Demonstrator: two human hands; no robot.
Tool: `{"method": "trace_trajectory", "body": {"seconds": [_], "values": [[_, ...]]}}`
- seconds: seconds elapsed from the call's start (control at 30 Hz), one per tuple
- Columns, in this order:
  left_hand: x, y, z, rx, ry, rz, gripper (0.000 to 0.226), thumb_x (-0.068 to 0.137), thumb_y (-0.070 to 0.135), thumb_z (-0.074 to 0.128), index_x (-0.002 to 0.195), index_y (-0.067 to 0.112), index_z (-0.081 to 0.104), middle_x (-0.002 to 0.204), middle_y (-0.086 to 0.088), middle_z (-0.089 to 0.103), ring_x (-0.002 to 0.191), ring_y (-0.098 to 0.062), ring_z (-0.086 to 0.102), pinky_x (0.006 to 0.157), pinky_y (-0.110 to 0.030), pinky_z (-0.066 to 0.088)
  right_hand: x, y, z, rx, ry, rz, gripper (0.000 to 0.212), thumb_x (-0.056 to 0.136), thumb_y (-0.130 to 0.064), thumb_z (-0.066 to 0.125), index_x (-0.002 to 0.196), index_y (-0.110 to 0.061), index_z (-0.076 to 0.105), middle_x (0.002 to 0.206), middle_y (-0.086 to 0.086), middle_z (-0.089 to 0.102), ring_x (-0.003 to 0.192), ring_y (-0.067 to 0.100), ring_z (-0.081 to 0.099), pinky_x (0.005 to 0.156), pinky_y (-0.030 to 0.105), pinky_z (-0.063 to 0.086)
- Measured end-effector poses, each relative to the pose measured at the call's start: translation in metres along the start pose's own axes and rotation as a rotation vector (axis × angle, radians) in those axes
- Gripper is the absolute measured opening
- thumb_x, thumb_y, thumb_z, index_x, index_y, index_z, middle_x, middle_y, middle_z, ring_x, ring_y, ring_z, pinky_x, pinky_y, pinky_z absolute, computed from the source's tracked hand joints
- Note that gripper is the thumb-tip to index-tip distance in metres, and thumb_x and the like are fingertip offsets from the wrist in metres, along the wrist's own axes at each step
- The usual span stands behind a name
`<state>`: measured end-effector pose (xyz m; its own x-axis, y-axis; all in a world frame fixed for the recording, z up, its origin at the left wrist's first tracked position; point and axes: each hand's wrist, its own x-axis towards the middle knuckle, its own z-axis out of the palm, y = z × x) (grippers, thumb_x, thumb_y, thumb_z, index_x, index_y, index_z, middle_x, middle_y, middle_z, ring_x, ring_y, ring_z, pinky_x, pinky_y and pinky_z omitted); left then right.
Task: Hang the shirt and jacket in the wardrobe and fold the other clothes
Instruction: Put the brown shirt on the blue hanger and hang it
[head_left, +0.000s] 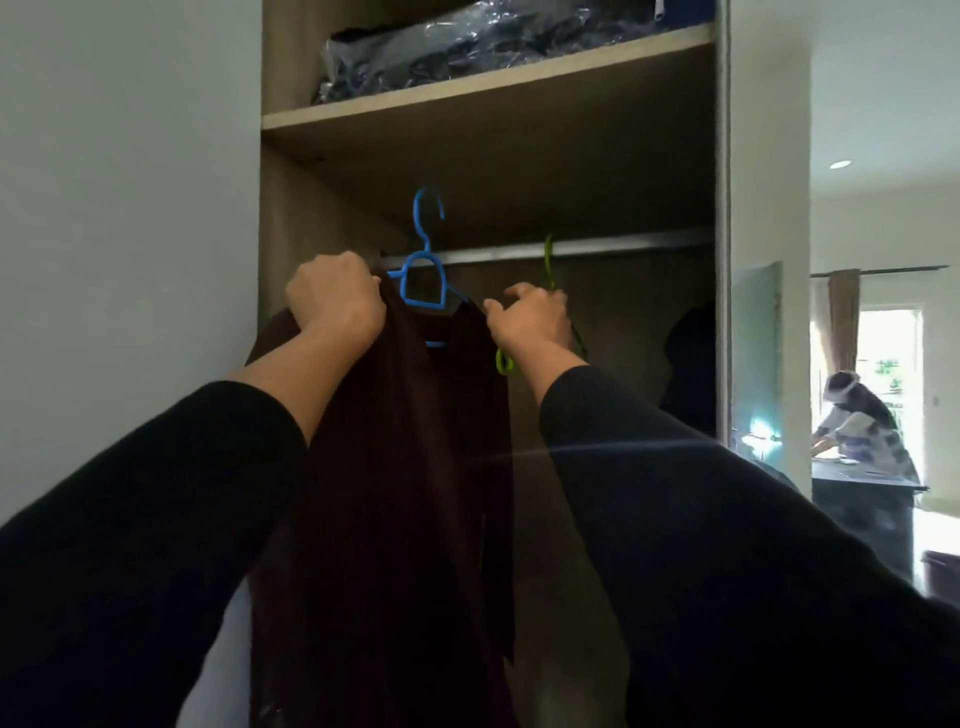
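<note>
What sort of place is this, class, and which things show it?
Most likely a bedroom at home, in front of an open wardrobe: a metal hanging rail, a blue hanger carrying a dark garment, and bagged clothes on the shelf.

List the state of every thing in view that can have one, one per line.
Blue plastic hanger: carrying the garment, hook not yet over the rail.
Dark brown garment: draped on the hanger, held up.
Green plastic hanger: hooked on the metal rail.
Left hand: gripping the garment's shoulder.
Right hand: pinching the other shoulder.

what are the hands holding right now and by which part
Both hold the dark garment on the blue hanger: left hand grips one shoulder, right hand pinches the other.
</note>
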<state>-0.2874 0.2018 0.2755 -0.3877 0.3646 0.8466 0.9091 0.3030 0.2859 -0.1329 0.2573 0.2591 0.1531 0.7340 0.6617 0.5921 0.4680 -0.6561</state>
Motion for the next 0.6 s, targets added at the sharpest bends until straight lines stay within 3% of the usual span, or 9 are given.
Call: {"method": "trace_trajectory", "body": {"seconds": [0.1, 0.33, 0.6], "values": [[0.013, 0.011, 0.015, -0.011, -0.002, 0.026, 0.035, 0.097, 0.033, 0.049, 0.099, 0.002, 0.065, 0.091, -0.016, 0.064, 0.090, -0.033, 0.061, 0.067, -0.037, 0.042, 0.011, 0.001, 0.003, -0.001, 0.008, 0.011, 0.042, 0.088, -0.037, 0.059, 0.128, -0.024, 0.058, 0.139, 0.010, 0.041, 0.123, 0.029, 0.050, 0.101, 0.033, 0.041], [0.036, 0.033, 0.040, 0.001, -0.010, 0.097, 0.025, 0.096, 0.022, 0.051, 0.105, 0.002, 0.064, 0.105, -0.018, 0.064, 0.100, -0.035, 0.060, 0.067, -0.036, 0.040, 0.028, 0.001, 0.012, 0.008, 0.031, 0.114, 0.038, 0.084, -0.024, 0.064, 0.118, -0.007, 0.062, 0.127, 0.012, 0.056, 0.113, 0.028, 0.059, 0.087, 0.032, 0.051], [0.048, 0.054, 0.067, -0.017, -0.020, 0.102, 0.019, 0.096, 0.014, 0.052, 0.103, 0.003, 0.064, 0.102, -0.017, 0.065, 0.098, -0.032, 0.062, 0.064, -0.036, 0.041, 0.034, 0.003, 0.019, 0.011, 0.055, 0.163, 0.037, 0.090, -0.017, 0.060, 0.124, -0.001, 0.055, 0.130, 0.016, 0.054, 0.117, 0.029, 0.058, 0.092, 0.033, 0.050]]}}
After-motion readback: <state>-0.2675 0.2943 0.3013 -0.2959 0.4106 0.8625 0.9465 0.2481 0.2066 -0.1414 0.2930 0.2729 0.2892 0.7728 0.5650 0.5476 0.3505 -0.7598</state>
